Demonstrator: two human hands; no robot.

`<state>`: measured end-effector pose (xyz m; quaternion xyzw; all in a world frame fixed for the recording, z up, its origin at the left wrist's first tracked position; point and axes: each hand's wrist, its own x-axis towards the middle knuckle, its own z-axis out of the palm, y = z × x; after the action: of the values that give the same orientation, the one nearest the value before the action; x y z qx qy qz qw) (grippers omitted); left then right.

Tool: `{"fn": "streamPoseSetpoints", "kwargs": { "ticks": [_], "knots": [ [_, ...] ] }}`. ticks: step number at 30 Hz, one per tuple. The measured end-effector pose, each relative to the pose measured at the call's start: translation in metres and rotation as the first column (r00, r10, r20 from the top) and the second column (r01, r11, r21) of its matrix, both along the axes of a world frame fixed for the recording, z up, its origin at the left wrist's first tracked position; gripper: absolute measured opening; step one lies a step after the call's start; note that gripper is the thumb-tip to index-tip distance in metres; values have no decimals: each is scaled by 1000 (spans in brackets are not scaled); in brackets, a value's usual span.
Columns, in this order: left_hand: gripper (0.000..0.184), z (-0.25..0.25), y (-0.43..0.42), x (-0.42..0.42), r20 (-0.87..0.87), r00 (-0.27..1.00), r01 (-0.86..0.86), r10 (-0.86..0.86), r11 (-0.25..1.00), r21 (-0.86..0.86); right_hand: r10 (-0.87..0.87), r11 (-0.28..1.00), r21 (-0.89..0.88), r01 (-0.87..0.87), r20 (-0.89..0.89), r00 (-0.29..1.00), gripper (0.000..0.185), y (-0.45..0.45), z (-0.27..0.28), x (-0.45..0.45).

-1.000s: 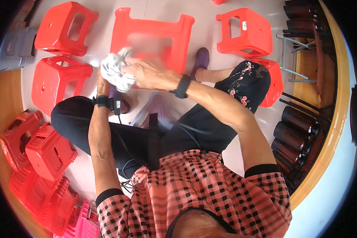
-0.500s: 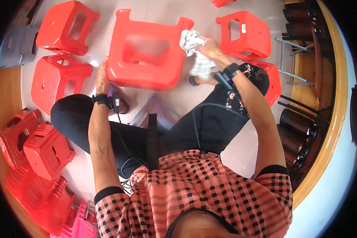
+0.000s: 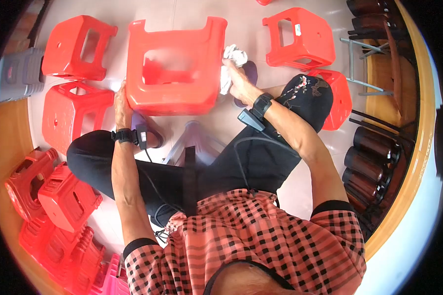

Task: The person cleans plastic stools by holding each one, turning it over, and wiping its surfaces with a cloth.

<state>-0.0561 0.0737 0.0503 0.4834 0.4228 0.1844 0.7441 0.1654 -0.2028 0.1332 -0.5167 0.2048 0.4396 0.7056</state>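
Here, red stool (image 3: 174,96) against left hand (image 3: 122,102), cloth (image 3: 237,55) in right hand (image 3: 241,84)

On a pale tiled floor (image 3: 197,12), with a red stool (image 3: 69,51) at far left, a second stool (image 3: 59,115) just nearer, a labelled stool (image 3: 312,44) at far right, a partly hidden stool (image 3: 342,101) nearer there.
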Motion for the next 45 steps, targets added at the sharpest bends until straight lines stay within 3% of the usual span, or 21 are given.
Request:
{"fn": "streamPoseSetpoints", "kwargs": {
  "ticks": [4,5,6,8,9,10,12,17,20,23,26,29,30,33,36,37,38,40,41,44,45],
  "knots": [
    [33,7,7,-2,1,995,-96,97,984,150,-5,999,-44,4,-19,1000,25,12,18,-9],
    [26,0,22,-1,-157,983,-18,99,892,452,13,999,-42,-15,-34,999,24,15,15,-10],
    [29,18,14,5,-149,981,19,121,711,703,30,999,-40,-32,-48,998,24,16,10,-10],
    [36,90,-27,34,-112,983,87,143,167,982,87,995,-41,-87,-14,996,21,22,-15,-15],
    [40,116,-48,37,-269,962,256,-48,499,828,111,993,-44,-111,4,994,20,23,-31,-18],
    [45,132,-65,36,-338,899,427,-279,724,541,117,993,-21,-117,-33,993,35,24,-46,-21],
    [54,136,-81,29,-542,559,823,-627,501,269,169,963,-230,-137,123,978,32,36,-17,-36],
    [57,129,-104,15,-318,375,925,-871,375,62,275,944,-246,-223,207,939,15,33,11,-45],
    [54,96,-112,3,-234,436,894,-869,448,0,280,938,-258,-231,174,944,14,30,-5,-41],
    [46,101,-112,10,-284,258,961,-923,275,-20,211,974,-132,-185,224,951,25,30,-2,-39],
    [37,106,-108,15,-223,282,955,-933,296,-29,179,984,-41,-175,142,973,23,28,-11,-32],
    [30,115,-109,16,-215,473,877,-855,481,15,116,992,22,-121,155,981,25,23,-12,-12],
    [29,122,-110,18,-220,511,856,-831,515,42,133,991,-55,-122,293,947,26,21,-3,-8],
    [30,142,-115,21,-200,642,766,-740,630,125,228,971,-208,-118,661,715,35,22,54,-3],
    [34,146,-113,22,-386,617,786,-686,557,267,362,917,-304,-257,906,218,39,16,86,-20],
    [43,136,-115,20,-488,640,768,-594,483,421,427,870,-387,-307,901,74,43,19,97,-28],
    [42,131,-120,15,-451,695,718,-561,495,490,445,800,-504,-326,863,-240,40,19,100,-32],
    [40,135,-130,8,-361,788,603,-499,504,619,411,689,-610,-392,774,-482,37,23,104,-51],
    [33,138,-134,15,-192,859,465,-474,567,679,384,704,-608,-367,760,-524,37,30,103,-51],
    [28,150,-128,16,-387,762,624,-519,427,655,321,755,-586,-294,721,-613,35,52,94,-25],
    [28,155,-131,20,-315,830,531,-460,481,697,329,788,-567,-238,716,-616,35,60,86,-1]
  ]
}}
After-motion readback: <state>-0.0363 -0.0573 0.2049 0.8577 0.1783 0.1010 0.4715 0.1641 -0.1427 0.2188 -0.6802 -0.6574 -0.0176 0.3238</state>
